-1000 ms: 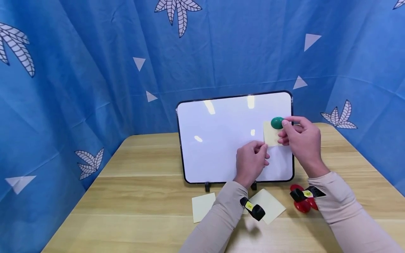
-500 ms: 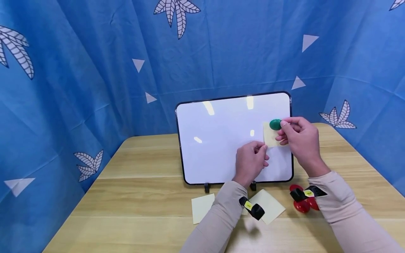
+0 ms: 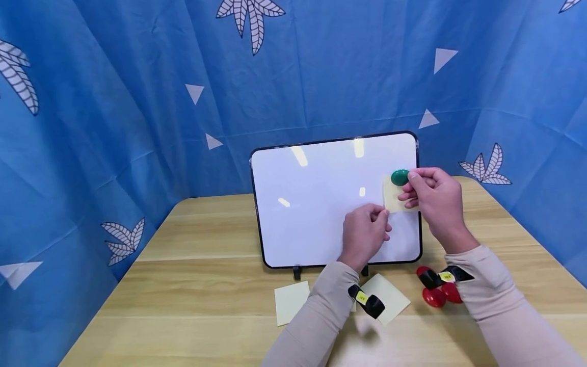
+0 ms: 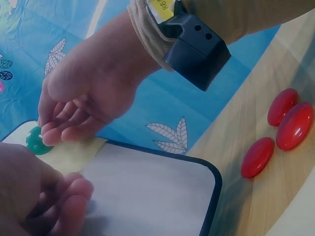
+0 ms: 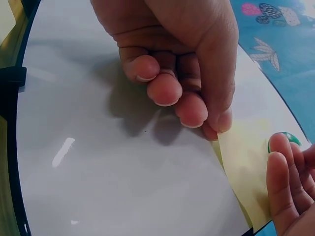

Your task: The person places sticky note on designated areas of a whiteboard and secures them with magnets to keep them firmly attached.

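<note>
A pale yellow sticky note (image 3: 391, 200) lies against the right side of a white board (image 3: 312, 204) with a black frame. My left hand (image 3: 364, 229) pinches the note's lower left corner between thumb and forefinger. With thumb and forefinger, my right hand (image 3: 437, 204) holds a green oval magnet (image 3: 400, 177) at the note's upper part. The other right fingers lie over the note and hide its right portion. From the right wrist view, the note's left edge (image 5: 227, 164) stands slightly off the board near the left thumb, and the magnet (image 5: 284, 140) is mostly behind the right fingers.
Three red oval magnets (image 4: 294, 126) lie on the wooden table (image 3: 192, 285), beside the right wrist. Below the board are more yellow notes (image 3: 291, 303), partly covered by the left sleeve. Black feet (image 3: 297, 272) support the board; a blue curtain (image 3: 257, 92) hangs behind.
The head view has shifted slightly, so the scene sits a little further left. Both hands keep their holds on the note and the green magnet, with hardly any movement.
</note>
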The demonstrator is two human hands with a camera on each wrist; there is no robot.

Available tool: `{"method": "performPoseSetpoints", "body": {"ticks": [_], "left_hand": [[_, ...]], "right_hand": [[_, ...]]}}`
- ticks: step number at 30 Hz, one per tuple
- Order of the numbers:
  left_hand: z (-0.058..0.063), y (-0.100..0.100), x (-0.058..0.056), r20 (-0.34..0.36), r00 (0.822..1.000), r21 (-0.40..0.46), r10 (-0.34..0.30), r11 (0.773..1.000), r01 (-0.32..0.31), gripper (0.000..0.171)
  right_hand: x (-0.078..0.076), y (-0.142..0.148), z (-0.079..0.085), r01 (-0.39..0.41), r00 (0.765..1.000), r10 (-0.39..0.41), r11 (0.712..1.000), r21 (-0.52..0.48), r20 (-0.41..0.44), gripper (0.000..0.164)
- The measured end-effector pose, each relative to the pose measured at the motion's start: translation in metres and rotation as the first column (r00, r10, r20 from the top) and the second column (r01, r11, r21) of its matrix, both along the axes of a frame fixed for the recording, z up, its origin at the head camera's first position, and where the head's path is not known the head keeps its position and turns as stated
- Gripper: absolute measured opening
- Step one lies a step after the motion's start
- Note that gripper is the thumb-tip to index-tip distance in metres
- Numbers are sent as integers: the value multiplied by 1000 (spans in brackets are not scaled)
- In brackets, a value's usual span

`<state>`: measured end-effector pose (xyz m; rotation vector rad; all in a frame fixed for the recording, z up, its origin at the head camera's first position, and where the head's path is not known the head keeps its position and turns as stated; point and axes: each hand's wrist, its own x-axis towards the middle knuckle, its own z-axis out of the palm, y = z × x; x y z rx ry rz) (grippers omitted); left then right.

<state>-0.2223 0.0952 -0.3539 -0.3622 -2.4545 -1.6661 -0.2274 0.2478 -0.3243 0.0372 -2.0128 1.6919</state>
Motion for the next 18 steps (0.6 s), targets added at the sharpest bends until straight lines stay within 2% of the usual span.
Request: {"method": "performPoseSetpoints", "body": {"ticks": [5, 13, 18], "left_hand": [[0, -2, 0, -16, 1000, -4, 12, 1000, -12, 11], [0, -3, -1, -26, 999, -3, 23, 1000, -24, 10], [-1, -3, 0, -32, 999, -9, 22, 1000, -22, 10]], "right_hand": [[1, -1, 1, -27, 1000, 27, 999, -24, -12, 41], [1, -3, 2, -78, 996, 72, 990, -122, -57, 37], [3, -4, 2, -81, 996, 75, 988, -135, -45, 38]]}}
